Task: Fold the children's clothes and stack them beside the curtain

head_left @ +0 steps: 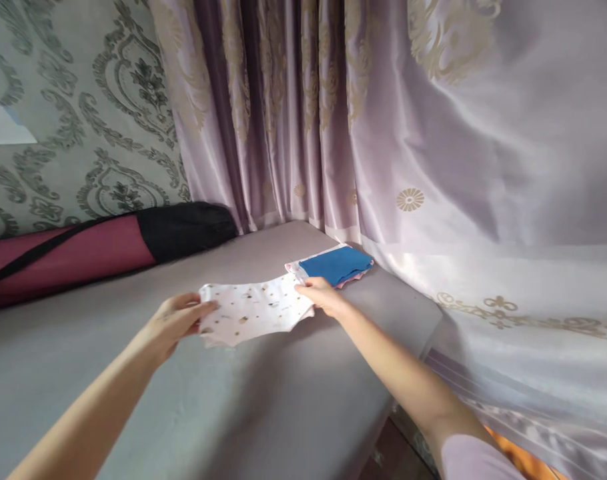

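Note:
A white cloth with small gold and dark prints (pixel 256 308) is stretched between my two hands, just above the grey bed surface. My left hand (pixel 181 317) pinches its left edge, thumb on top. At the opposite edge, my right hand (pixel 323 295) grips the cloth between thumb and fingers. It looks folded in layers, with a pinkish layer showing underneath; its exact kind I cannot tell. Just beyond my right hand lies a small stack of folded cloths, a blue cloth (pixel 336 263) on top and white and pink printed edges below.
The grey-covered bed (pixel 183 400) ends on the right beside dark floor. A long maroon and black bag (pixel 93 247) lies along the patterned wall. Mauve curtains (pixel 308 133) with gold designs hang behind and to the right. Something orange (pixel 518 453) shows at lower right.

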Demonstrator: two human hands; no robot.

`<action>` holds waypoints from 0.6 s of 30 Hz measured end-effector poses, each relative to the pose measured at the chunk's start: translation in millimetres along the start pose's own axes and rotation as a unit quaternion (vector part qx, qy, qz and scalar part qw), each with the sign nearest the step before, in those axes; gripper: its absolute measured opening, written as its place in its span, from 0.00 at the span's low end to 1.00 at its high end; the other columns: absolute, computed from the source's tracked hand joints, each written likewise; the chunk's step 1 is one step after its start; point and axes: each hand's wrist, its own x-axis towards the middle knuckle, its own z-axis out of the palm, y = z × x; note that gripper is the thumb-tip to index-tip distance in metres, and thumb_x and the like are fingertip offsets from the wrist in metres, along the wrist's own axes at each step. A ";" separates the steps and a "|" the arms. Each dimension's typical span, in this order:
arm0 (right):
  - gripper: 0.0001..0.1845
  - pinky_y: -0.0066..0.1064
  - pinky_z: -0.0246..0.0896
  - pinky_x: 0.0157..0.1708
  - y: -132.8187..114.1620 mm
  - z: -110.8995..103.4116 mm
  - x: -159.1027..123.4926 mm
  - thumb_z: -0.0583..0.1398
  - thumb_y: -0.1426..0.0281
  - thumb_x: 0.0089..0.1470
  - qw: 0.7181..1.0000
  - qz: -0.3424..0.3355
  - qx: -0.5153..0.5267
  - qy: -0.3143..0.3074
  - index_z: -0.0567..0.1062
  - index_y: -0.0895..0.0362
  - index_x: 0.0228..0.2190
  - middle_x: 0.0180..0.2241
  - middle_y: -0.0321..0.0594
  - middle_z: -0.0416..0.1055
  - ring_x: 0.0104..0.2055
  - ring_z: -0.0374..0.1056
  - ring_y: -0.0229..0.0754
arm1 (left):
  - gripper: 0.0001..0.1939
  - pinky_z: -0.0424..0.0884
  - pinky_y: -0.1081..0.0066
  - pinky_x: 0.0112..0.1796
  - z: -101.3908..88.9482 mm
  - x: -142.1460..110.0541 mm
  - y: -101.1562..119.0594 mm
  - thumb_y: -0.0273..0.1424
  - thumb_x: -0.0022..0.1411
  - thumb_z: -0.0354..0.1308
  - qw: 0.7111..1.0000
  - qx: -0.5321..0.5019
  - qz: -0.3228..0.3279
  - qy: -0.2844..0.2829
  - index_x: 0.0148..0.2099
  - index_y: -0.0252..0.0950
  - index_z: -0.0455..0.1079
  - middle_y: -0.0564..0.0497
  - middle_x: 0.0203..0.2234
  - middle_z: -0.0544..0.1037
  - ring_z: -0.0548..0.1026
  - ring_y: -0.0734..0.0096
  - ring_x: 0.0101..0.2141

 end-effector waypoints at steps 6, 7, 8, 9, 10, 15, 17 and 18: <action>0.07 0.28 0.67 0.23 2.4 -90.5 33.7 0.63 0.69 0.48 0.991 0.058 0.040 0.109 0.73 0.60 0.24 0.21 0.42 0.75 0.25 0.72 0.41 | 0.16 0.74 0.74 0.27 94.9 45.9 37.2 0.28 0.44 0.70 0.966 -0.238 -0.057 -0.086 0.37 0.30 0.74 0.48 0.27 0.79 0.76 0.72 0.24; 0.06 0.29 0.68 0.24 1.5 -103.8 40.6 0.63 0.70 0.48 0.990 0.063 0.031 0.119 0.74 0.60 0.24 0.22 0.44 0.75 0.25 0.72 0.42 | 0.14 0.74 0.75 0.28 109.0 52.7 41.1 0.27 0.46 0.69 0.958 -0.259 -0.055 -0.110 0.37 0.30 0.74 0.48 0.27 0.79 0.76 0.73 0.24; 0.05 0.30 0.69 0.24 0.9 -116.3 47.6 0.62 0.72 0.48 0.989 0.067 0.020 0.127 0.74 0.61 0.24 0.21 0.45 0.75 0.25 0.72 0.43 | 0.13 0.75 0.74 0.28 122.5 59.0 44.1 0.26 0.47 0.69 0.950 -0.279 -0.057 -0.130 0.37 0.29 0.74 0.47 0.27 0.79 0.76 0.73 0.24; 0.04 0.30 0.68 0.24 0.7 -127.8 54.6 0.62 0.73 0.47 0.989 0.069 0.007 0.134 0.74 0.62 0.24 0.21 0.46 0.75 0.25 0.72 0.43 | 0.12 0.75 0.74 0.28 135.4 64.9 46.4 0.25 0.49 0.68 0.942 -0.296 -0.062 -0.145 0.37 0.29 0.74 0.47 0.28 0.79 0.77 0.73 0.24; 0.03 0.31 0.68 0.24 0.9 -138.1 61.5 0.62 0.75 0.46 0.988 0.069 -0.008 0.141 0.75 0.63 0.24 0.20 0.46 0.75 0.24 0.72 0.43 | 0.11 0.75 0.74 0.28 147.8 70.5 47.9 0.24 0.49 0.67 0.935 -0.311 -0.068 -0.156 0.37 0.30 0.73 0.47 0.27 0.79 0.77 0.73 0.24; 0.12 0.27 0.64 0.26 9.5 -171.2 92.7 0.58 0.80 0.44 0.971 0.044 -0.127 0.198 0.79 0.64 0.32 0.21 0.40 0.75 0.24 0.71 0.41 | 0.12 0.76 0.73 0.30 200.5 95.7 48.7 0.22 0.50 0.68 0.915 -0.351 -0.081 -0.182 0.38 0.31 0.71 0.49 0.25 0.78 0.76 0.73 0.23; 0.13 0.27 0.63 0.29 14.3 -177.5 102.6 0.58 0.80 0.44 0.958 0.028 -0.185 0.216 0.79 0.63 0.34 0.25 0.40 0.76 0.28 0.72 0.41 | 0.12 0.77 0.72 0.30 216.6 102.9 47.8 0.23 0.50 0.68 0.916 -0.348 -0.075 -0.186 0.38 0.31 0.70 0.49 0.25 0.77 0.77 0.73 0.23; 0.13 0.27 0.63 0.31 16.9 -179.7 106.6 0.59 0.80 0.45 0.951 0.020 -0.214 0.222 0.80 0.62 0.34 0.28 0.40 0.77 0.32 0.73 0.42 | 0.12 0.77 0.72 0.31 223.3 105.4 47.3 0.23 0.51 0.67 0.918 -0.342 -0.073 -0.188 0.38 0.31 0.70 0.49 0.26 0.77 0.77 0.73 0.24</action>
